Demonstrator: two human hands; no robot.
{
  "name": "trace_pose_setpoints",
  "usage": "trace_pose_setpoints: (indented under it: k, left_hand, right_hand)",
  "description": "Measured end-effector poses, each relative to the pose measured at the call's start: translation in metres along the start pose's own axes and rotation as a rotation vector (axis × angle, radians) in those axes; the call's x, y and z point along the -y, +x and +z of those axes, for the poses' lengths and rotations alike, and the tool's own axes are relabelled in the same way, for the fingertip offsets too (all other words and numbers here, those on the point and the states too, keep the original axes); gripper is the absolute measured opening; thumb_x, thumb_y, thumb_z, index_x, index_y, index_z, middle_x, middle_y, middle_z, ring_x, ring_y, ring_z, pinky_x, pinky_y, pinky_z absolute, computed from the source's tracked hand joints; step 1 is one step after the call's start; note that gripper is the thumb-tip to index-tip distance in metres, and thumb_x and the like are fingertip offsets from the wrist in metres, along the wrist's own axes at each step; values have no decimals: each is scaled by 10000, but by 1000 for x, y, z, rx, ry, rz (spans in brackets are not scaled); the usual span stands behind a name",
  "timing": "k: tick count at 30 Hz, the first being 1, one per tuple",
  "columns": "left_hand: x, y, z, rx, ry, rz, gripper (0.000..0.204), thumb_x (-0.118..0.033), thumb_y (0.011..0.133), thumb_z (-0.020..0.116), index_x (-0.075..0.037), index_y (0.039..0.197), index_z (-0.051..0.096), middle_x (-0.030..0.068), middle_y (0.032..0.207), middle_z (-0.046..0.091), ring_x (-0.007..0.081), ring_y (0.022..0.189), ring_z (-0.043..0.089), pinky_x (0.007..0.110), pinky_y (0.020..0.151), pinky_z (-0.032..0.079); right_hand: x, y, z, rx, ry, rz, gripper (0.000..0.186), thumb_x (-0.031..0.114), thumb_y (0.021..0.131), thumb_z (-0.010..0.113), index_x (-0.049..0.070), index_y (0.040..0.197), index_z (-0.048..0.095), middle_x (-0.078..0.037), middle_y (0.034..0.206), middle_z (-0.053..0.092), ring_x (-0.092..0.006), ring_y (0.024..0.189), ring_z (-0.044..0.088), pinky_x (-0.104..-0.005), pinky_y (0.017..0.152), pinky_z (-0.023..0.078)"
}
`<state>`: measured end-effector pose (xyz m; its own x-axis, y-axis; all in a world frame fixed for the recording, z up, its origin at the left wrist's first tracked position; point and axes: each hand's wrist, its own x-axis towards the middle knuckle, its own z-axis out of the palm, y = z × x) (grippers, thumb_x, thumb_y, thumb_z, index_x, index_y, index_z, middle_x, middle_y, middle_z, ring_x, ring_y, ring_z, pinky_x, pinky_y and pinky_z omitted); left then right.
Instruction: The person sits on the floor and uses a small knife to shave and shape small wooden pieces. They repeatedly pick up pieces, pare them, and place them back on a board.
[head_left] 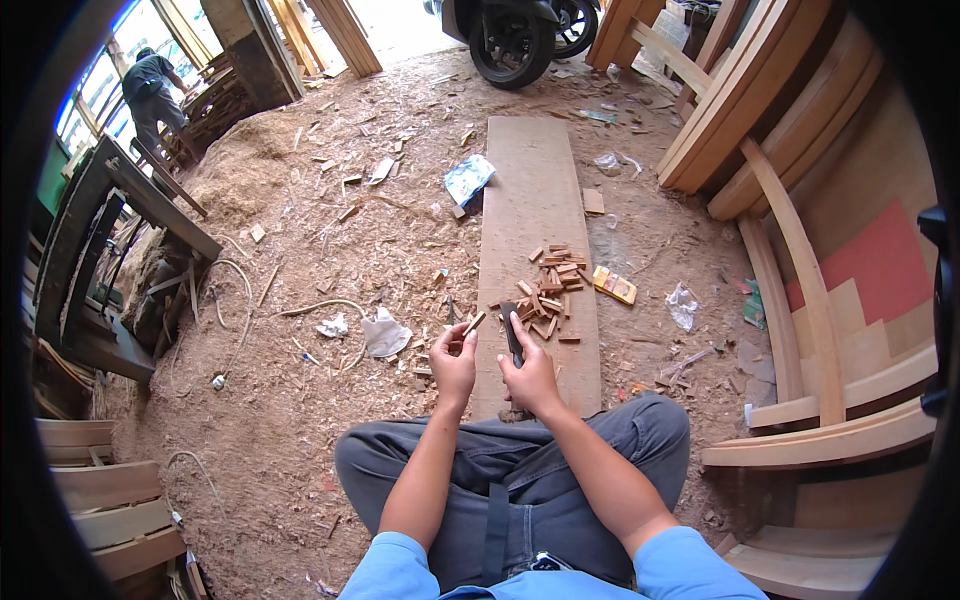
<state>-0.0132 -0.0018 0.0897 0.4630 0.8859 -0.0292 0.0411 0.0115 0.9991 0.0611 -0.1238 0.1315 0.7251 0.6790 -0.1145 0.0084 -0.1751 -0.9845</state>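
Observation:
Between the thumb and fingers of my left hand (453, 362) is a small wooden peg (474, 323), tilted up to the right. My right hand (530, 378) is closed around a dark flat-bladed tool (513, 335), close to the peg but apart from it; its exact kind cannot be made out. Both hands are over the near part of a long wooden board (530, 180) that lies on the ground in front of my crossed legs. Just beyond my right hand, a loose heap of small wooden pegs (553, 285) rests on the board.
Right of the board lies a yellow packet (614, 285); a blue-and-white wrapper (468, 180) is at its left edge. Wood shavings cover the floor (300, 250), with a white cable (245, 300) at left. Timber frames (800, 250) lean at right. A person (152, 95) bends far left; a motorbike wheel (512, 48) stands ahead.

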Motion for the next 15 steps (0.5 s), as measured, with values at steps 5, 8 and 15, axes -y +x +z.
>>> trace_pose_setpoints:
  k: [5, 8, 15]
  left_hand:
    - [-13, -8, 5, 45, 241, 220, 152, -36, 829, 730, -33, 981, 730, 46, 826, 648, 115, 702, 619, 259, 602, 479]
    - [-22, -14, 9, 119, 216, 341, 182, -18, 808, 732, -51, 986, 734, 64, 851, 665, 161, 744, 644, 284, 621, 492]
    - [-39, -26, 13, 224, 322, 529, 210, 1, 794, 720, -75, 989, 743, 75, 860, 678, 210, 766, 658, 307, 626, 499]
  right_hand:
    - [-2, 6, -3, -115, 210, 93, 736, 34, 891, 593, 150, 1551, 288, -119, 859, 681, -117, 576, 623, -296, 421, 519]
    - [-2, 12, -8, -143, 271, 85, 762, 19, 917, 596, 66, 1559, 190, -96, 821, 686, -97, 527, 602, -264, 384, 493]
    - [2, 14, -15, -137, 388, 112, 840, 14, 893, 657, 20, 1557, 142, -77, 807, 690, -86, 483, 567, -240, 395, 475]
